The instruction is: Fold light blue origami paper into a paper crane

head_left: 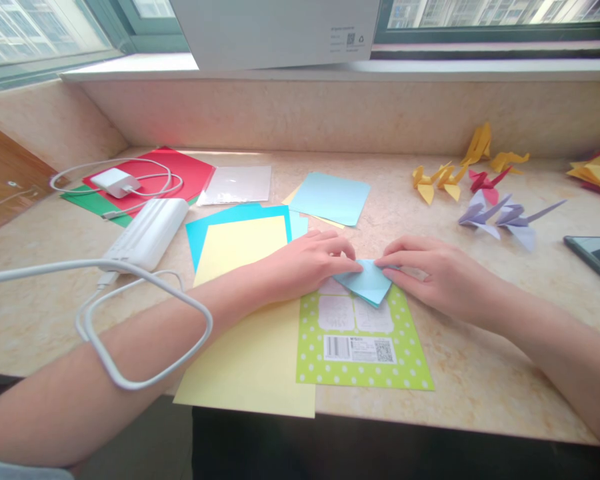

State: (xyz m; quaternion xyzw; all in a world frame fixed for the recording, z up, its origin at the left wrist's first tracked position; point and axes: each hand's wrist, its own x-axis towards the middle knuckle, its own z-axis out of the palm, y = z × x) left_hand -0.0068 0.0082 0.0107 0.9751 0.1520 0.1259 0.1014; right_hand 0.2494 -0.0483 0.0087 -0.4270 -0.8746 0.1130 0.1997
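Note:
A small folded light blue paper lies on a green dotted card in the middle of the counter. My left hand presses its fingertips together on the paper's left edge. My right hand pinches the paper's upper right corner, with the fingers curled. Both hands meet above the fold. A large yellow sheet lies under my left forearm, over a bright blue sheet.
Folded paper cranes, yellow, red and lilac, stand at the back right. A phone lies at the right edge. A white power bank, charger and cable sit left. Another blue sheet lies behind.

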